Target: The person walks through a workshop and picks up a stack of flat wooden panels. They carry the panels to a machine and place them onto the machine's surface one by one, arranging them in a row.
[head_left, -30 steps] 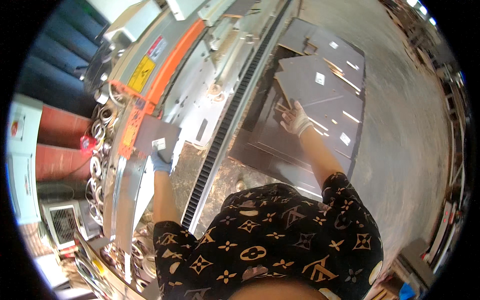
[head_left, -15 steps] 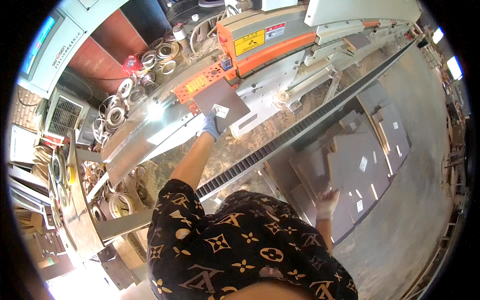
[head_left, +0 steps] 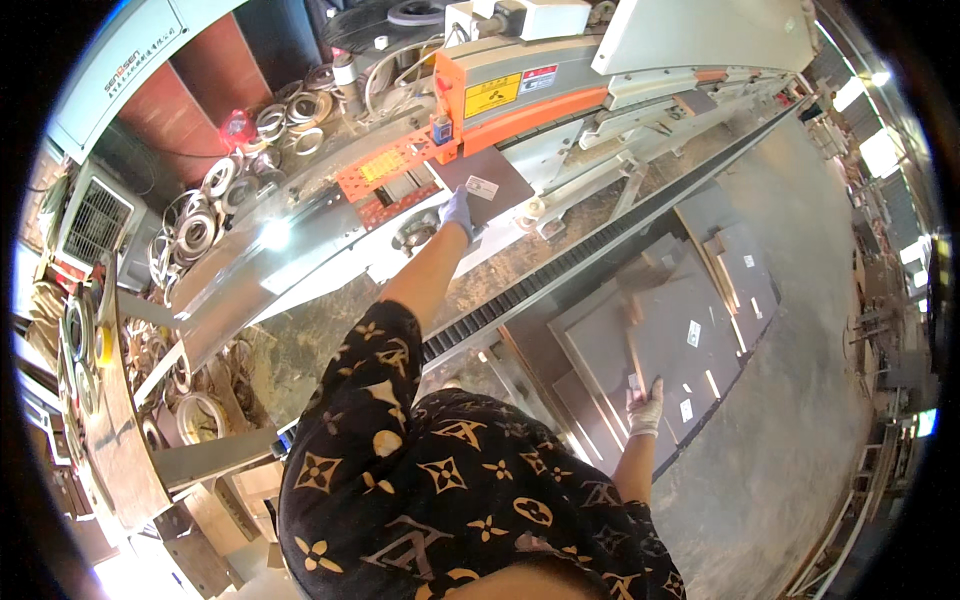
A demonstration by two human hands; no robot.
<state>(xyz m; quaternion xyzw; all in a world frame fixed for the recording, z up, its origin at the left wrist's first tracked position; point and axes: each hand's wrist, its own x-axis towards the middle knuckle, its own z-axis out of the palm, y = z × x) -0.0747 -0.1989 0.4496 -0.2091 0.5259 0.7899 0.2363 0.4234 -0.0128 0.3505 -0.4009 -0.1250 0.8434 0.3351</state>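
Two gloved hands, head view: the left hand (head_left: 456, 214) is at the machine, the right hand (head_left: 645, 408) over the panel stack (head_left: 672, 290).
Dark panel: it lies on the machine bed beside the orange guard (head_left: 530, 122), its white label (head_left: 481, 188) facing up.
Panel shift: compared with half a second ago, it sits farther right along the guard, uncovering slots beside the perforated orange plate (head_left: 385, 165); this suggests the left hand is guiding it along the machine.
Left fingers: they rest on the panel's near edge, by the label; whether the thumb grips below, I cannot tell.
Right fingers: partly bent around something narrow and pale; blur hides whether it is gripped.
Right-hand change: a second ago it was spread over the stack; now it is at the near part, thumb raised.
Black ridged rail (head_left: 535, 286): it runs between machine and stack.
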